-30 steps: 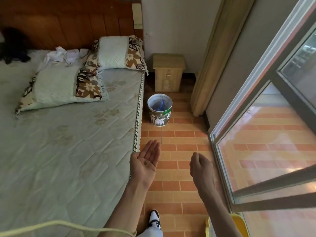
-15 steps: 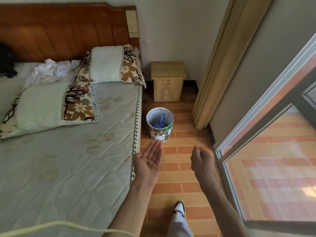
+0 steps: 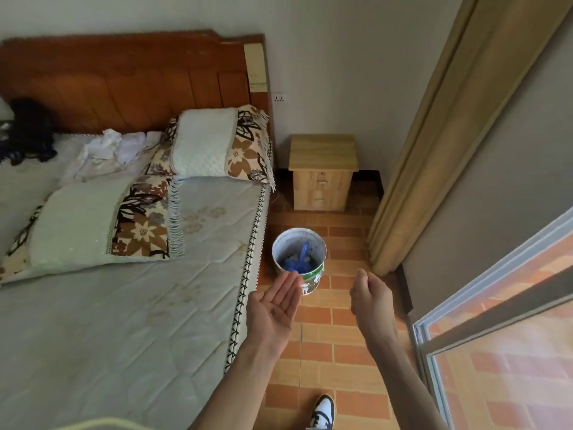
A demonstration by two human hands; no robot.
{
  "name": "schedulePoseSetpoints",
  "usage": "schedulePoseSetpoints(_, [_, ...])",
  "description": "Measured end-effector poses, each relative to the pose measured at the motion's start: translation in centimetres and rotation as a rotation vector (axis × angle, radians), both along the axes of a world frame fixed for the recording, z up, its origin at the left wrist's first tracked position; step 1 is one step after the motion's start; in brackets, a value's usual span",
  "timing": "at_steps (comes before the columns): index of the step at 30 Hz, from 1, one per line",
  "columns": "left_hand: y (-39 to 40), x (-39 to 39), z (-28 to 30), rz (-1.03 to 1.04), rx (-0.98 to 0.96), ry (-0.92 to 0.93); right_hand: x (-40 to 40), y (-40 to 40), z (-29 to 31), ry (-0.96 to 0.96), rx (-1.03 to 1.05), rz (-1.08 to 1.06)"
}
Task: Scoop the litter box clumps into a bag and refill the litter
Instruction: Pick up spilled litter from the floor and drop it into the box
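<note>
A white bucket with a green printed band stands on the tiled floor beside the bed, and something blue lies inside it. My left hand is stretched out palm up with straight fingers, its tips in front of the bucket's near rim; whether small bits lie on the palm I cannot tell. My right hand hovers to the right of the bucket, seen from the back with fingers loosely curled and nothing visible in it. No litter box is in view.
The bed with two pillows fills the left. A small wooden nightstand stands against the far wall. A beige curtain hangs at the right, with a sliding glass door beside it. My shoe is on the orange tiles.
I have walked forward along the bed; the bucket is now much closer, right at my left fingertips. Both hands keep the same pose.
</note>
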State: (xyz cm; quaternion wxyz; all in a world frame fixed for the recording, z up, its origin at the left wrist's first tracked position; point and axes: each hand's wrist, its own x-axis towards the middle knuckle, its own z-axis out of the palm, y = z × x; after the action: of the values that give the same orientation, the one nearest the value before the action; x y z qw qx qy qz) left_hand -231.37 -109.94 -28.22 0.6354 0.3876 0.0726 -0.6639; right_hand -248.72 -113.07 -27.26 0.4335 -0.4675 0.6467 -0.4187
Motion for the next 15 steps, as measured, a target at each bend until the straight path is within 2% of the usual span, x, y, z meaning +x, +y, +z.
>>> schedulePoseSetpoints(7, [-8.1, 0.2, -0.2, 0.028, 0.002, -0.004, 0.8, -8.9, -0.7, 0.074, 0.005, 0.100])
schedulePoseSetpoints(15, [-17.3, 3.2, -2.1, 0.070, 0.014, 0.000, 3.8, -17.7, -1.8, 0.066, 0.028, 0.140])
